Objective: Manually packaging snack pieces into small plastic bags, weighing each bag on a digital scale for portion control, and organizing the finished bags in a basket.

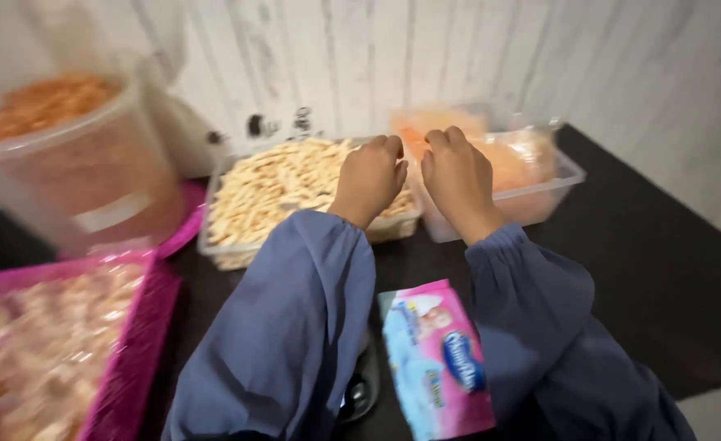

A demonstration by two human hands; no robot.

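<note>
The left hand hung knuckles-up over the near right corner of a clear plastic tub of pale stick-shaped snacks, its fingers curled down and under so that the fingertips were hidden; whether they pinched any of the sticks could not be told. Just beside it, almost touching, the right hand was curled the same way, fingers bent in toward the palm, over the gap between that tub and a second clear tub holding orange snacks in a plastic bag. What the right hand gripped, if anything, was hidden under its knuckles. Both arms wore loose blue-grey sleeves gathered at the wrists.

The two tubs stood side by side on a dark table, pushed back near a whitewashed plank wall. Between the forearms, close to the person, a pink and blue soft pack of wipes lay flat on the table, with a dark rounded object partly hidden beside it under the left sleeve. To the left, a pink tray carried pale snack pieces under a shiny clear covering, blurred by motion. Behind it stood a tall clear bucket of reddish-orange crumbs, also blurred, near the wall.
</note>
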